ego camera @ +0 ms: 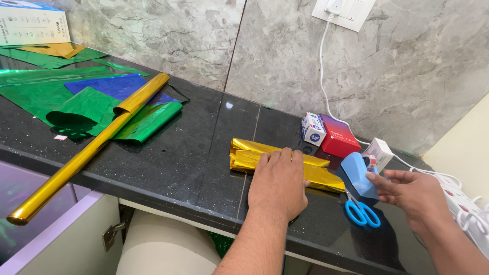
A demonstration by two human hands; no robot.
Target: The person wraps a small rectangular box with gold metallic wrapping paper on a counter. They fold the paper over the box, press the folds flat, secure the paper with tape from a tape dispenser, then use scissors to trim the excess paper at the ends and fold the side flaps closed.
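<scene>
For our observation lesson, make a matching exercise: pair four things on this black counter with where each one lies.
1 folded gold foil sheet
2 blue-handled scissors
3 long gold foil roll
4 red cardboard box

a by the wall
b under the left hand
c jutting over the counter edge
d below the blue holder at the right hand

1-b, 2-d, 3-c, 4-a

A small white and blue box (pixel 313 129) stands on the black tabletop (pixel 193 153) near the marble wall. Touching its right side lies a flat red box (pixel 338 137) with a bluish upper end. Right of the red box, a small white box (pixel 381 151) stands tilted. Far left of the red box, at the picture's upper corner, rests a large white carton (pixel 31 23) with blue top.
</scene>
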